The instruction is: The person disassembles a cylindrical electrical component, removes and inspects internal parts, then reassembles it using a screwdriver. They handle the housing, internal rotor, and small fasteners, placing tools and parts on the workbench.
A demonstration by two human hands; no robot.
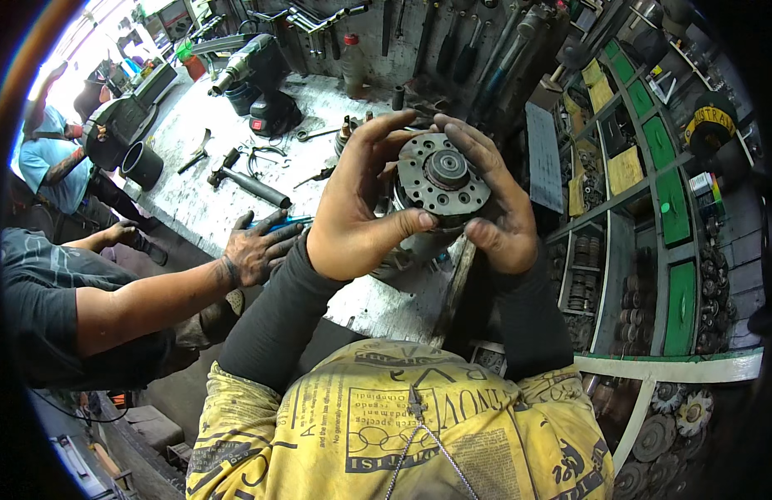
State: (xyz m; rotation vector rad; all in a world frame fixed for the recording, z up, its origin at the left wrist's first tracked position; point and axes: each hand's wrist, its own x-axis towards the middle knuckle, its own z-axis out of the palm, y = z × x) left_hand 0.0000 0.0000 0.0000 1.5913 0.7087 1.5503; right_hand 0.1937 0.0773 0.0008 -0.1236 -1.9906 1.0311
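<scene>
A: Grip?
B: Left hand (pixel 351 204) and right hand (pixel 509 190) cupped around a round metal part (pixel 423 173), holed face up.
A: Position?
B: Over the table (pixel 384 310), near its right edge; hammer (pixel 253 186) lies to the left.

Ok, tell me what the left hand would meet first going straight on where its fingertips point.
Probably the right hand, at its fingertips, across a small gap beside the round metal part; depth is unclear.
</scene>
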